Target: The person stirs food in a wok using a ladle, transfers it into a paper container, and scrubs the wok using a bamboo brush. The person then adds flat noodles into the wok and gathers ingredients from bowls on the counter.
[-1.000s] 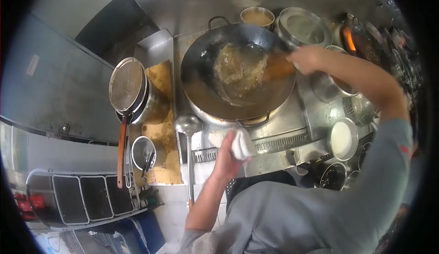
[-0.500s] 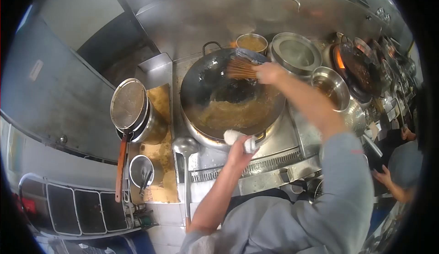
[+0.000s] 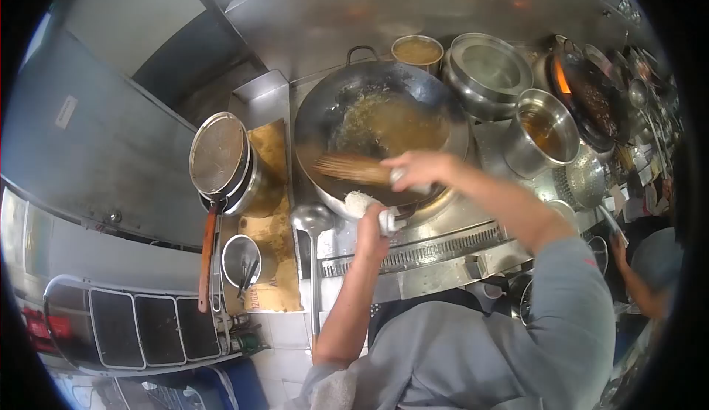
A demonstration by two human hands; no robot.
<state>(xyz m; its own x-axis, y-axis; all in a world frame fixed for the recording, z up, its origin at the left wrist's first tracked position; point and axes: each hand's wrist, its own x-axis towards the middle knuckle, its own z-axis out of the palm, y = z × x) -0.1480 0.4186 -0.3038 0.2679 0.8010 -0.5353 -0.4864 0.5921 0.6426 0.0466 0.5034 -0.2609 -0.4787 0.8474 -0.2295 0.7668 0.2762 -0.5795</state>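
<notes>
Presently, the right hand [image 3: 422,169] wraps its fingers around the brush [image 3: 354,167], which extends left from them, long axis left-to-right above the near side of the wok [image 3: 313,118], while the left hand [image 3: 372,234] clasps a cloth [image 3: 360,203] at the near rim.

Txt in view: v. little legible.
Brown cardboard [image 3: 288,277], L side, nr btm edge: orange print [image 3: 258,301], seems to start "12", rest unclear. White lbl [image 3: 66,112] on grey panel [image 3: 81,166], far L: wording too small to read. Red mark [image 3: 591,262] on person's R sleeve [image 3: 565,284]: can't tell if lettering or logo.
</notes>
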